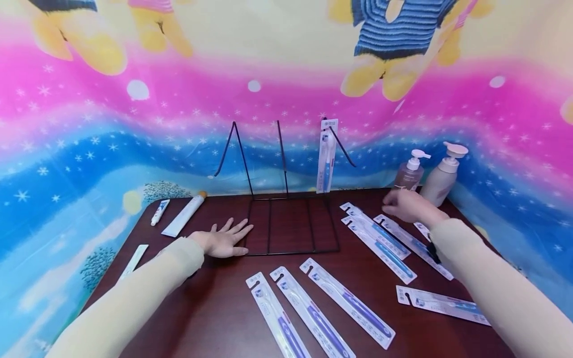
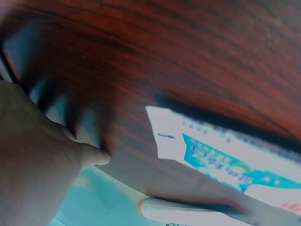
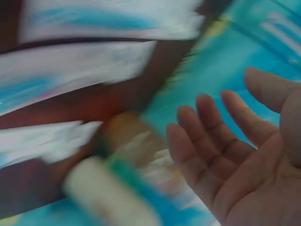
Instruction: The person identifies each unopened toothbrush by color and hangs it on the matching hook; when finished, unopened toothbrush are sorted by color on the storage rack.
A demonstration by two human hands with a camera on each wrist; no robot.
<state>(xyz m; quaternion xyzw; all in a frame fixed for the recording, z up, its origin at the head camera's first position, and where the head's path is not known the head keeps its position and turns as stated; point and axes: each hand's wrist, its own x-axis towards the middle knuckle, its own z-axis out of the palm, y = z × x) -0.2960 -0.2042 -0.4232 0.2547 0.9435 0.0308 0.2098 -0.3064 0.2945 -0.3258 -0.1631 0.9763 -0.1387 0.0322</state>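
A black wire rack (image 1: 286, 199) stands at the back of the table, with one packaged toothbrush (image 1: 328, 156) hanging on its right hook. My left hand (image 1: 222, 239) lies palm down with fingers spread, fingertips at the rack's left base wire. In the air at the right, my right hand (image 1: 409, 205) holds nothing. Its fingers are loosely bent in the right wrist view. It is in front of a brownish pump bottle (image 1: 409, 175) and close over blue packaged toothbrushes (image 1: 380, 238). Purple packaged toothbrushes (image 1: 315, 318) lie in a slanted row at the front.
Left of the rack lie a large toothpaste tube (image 1: 183, 216), a small tube (image 1: 159, 213) and a pale flat item (image 1: 134, 261), partly behind my left sleeve. A beige pump bottle (image 1: 440, 179) stands at the back right corner. Another toothbrush pack (image 1: 440, 303) lies near my right forearm.
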